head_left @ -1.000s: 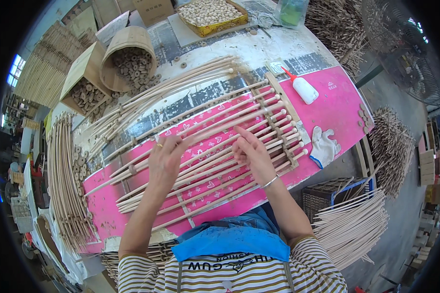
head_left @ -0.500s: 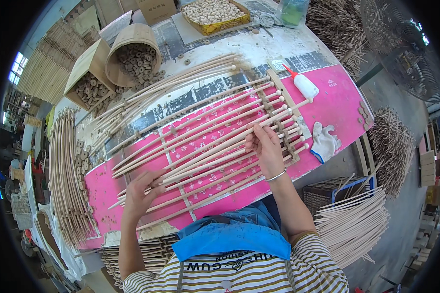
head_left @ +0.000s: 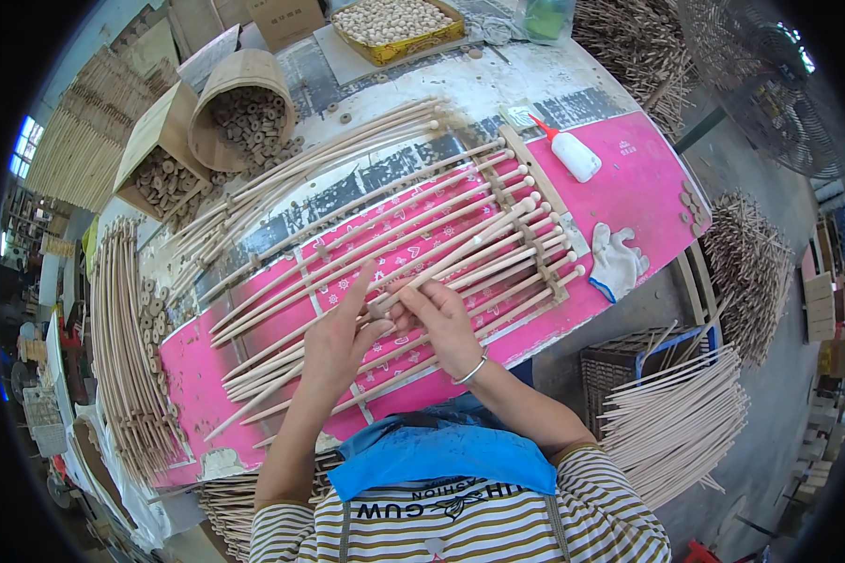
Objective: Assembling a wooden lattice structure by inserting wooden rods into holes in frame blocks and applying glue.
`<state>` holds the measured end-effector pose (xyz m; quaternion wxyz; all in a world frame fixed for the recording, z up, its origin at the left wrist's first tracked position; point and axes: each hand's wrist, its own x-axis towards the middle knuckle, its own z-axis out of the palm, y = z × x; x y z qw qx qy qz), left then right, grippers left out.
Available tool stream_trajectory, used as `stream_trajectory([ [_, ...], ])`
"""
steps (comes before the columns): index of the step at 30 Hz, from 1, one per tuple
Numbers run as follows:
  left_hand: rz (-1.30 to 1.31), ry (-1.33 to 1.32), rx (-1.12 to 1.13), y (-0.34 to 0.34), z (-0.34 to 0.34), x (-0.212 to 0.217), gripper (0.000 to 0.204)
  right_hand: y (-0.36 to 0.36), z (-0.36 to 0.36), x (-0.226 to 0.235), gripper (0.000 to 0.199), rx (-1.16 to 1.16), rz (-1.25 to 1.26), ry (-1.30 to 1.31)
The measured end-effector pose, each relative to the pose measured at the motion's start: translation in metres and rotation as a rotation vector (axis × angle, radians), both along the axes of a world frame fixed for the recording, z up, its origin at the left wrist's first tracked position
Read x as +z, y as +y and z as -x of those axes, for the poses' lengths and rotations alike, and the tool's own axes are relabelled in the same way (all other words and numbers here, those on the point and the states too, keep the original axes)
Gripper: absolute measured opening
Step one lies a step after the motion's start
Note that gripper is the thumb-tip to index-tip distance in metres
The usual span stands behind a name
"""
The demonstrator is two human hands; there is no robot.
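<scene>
A rack of long pale wooden rods (head_left: 479, 239) with thin cross slats lies on a pink sheet (head_left: 634, 183) over the table. My left hand (head_left: 338, 342) and my right hand (head_left: 441, 324) meet over the near middle of the rack. Both pinch one wooden rod (head_left: 460, 249) at the same spot, fingertips almost touching. The left index finger sticks out along the rods. A bracelet sits on my right wrist. What lies between the fingertips is too small to make out.
A white glue bottle (head_left: 573, 155) and a white glove (head_left: 618, 263) lie at the right of the sheet. A basket (head_left: 244, 103) and a cardboard box (head_left: 160, 169) of wooden rings stand at the back left. A bead tray (head_left: 394, 23) stands at the back, with rod bundles on the left (head_left: 122, 347) and right (head_left: 676, 422).
Half a second ago my hands were wide apart, left near the sheet's left end and right on the rack. Both have come together at the middle on one rod.
</scene>
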<state>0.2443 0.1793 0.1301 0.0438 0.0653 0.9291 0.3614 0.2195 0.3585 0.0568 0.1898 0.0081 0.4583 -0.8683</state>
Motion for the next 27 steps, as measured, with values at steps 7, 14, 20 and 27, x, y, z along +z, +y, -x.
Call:
stream_trajectory([
  [7, -0.157, -0.069, 0.028, -0.010, -0.004, -0.005, 0.071, 0.015, 0.007, 0.011, 0.035, 0.187, -0.078, 0.031],
  [14, -0.252, -0.104, 0.057, -0.024, -0.015, -0.004, 0.062, 0.047, 0.025, -0.005, 0.033, -0.003, -0.037, 0.026],
  [20, -0.247, -0.122, 0.025, -0.045, -0.022, -0.011, 0.049, 0.085, 0.042, -0.005, 0.032, -0.141, -0.109, 0.070],
  [27, -0.214, -0.097, 0.028, -0.039, -0.020, -0.010, 0.035, 0.088, 0.039, 0.016, 0.028, -0.181, -0.041, 0.016],
])
